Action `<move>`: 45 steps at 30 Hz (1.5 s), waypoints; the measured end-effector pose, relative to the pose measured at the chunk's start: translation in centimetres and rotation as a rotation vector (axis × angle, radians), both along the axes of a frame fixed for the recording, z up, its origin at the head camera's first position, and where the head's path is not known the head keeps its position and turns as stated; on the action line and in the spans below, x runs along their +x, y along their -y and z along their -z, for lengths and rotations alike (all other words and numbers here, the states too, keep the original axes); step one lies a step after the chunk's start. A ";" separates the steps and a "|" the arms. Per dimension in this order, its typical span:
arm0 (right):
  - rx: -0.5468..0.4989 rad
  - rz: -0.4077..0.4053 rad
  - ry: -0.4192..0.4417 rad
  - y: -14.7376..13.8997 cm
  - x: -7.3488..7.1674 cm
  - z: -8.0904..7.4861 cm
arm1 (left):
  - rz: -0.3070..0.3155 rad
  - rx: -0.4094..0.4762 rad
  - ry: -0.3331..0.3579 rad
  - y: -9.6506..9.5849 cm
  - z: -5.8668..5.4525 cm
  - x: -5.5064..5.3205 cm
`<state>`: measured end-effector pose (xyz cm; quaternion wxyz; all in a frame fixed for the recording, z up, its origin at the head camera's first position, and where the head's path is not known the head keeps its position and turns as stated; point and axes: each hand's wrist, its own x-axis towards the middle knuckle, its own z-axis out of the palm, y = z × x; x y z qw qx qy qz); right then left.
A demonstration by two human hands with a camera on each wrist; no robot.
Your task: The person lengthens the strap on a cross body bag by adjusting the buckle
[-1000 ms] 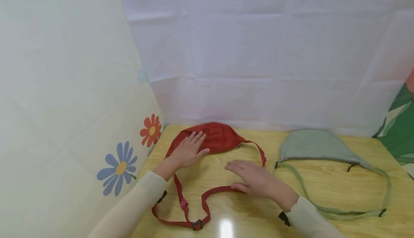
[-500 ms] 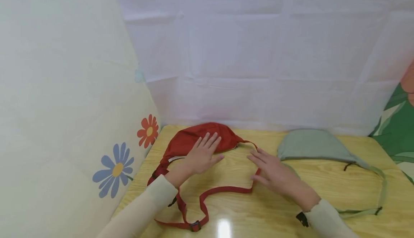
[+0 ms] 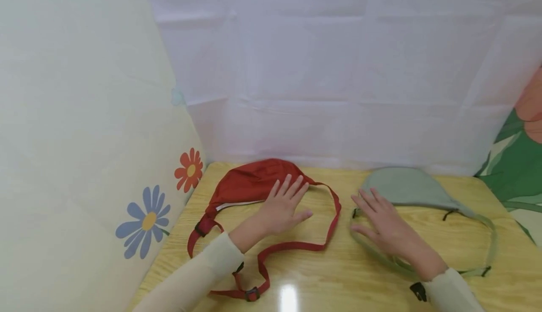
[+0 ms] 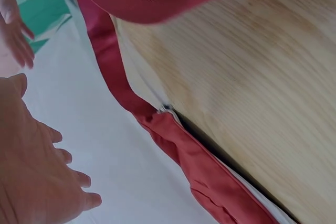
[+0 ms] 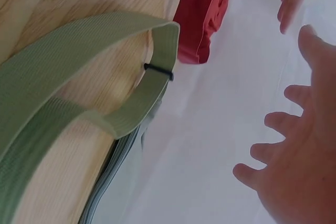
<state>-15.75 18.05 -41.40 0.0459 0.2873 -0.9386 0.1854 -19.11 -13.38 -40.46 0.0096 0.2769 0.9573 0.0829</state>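
Observation:
A red waist bag point(image 3: 250, 180) lies at the back left of the table, its strap looped toward the front and ending near a black buckle point(image 3: 252, 294). Over its right part reaches my left hand point(image 3: 279, 211), fingers straight and spread, holding nothing. To the right lies a pale green waist bag point(image 3: 408, 187) with a looped green strap point(image 3: 493, 236). My right hand point(image 3: 391, 229) hovers by that bag's left end, fingers extended. In the wrist views, both the left hand point(image 4: 39, 161) and the right hand point(image 5: 302, 145) appear apart from the bags.
The wooden table point(image 3: 330, 284) meets a creased white cloth point(image 3: 296, 81) at the back. On the left stands a pale sheet point(image 3: 76, 91) with printed flowers. A black buckle point(image 3: 418, 292) sits next to the right sleeve.
Both hands have moved rightward. The left has crossed over the red bag toward its right end; the right has gone from the red strap to the green bag. The bags appear unmoved.

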 end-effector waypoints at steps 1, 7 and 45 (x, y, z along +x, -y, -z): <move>-0.005 0.005 -0.001 -0.3 0.1 0.0 | 0.003 -0.003 0.003 -0.3 0.0 0.1; -0.007 0.040 -0.011 -2.2 0.5 0.1 | 0.028 -0.009 0.013 -1.7 0.2 0.4; -0.127 0.119 -0.068 -11.7 2.8 2.6 | 0.304 -0.102 -0.042 -12.4 1.5 3.3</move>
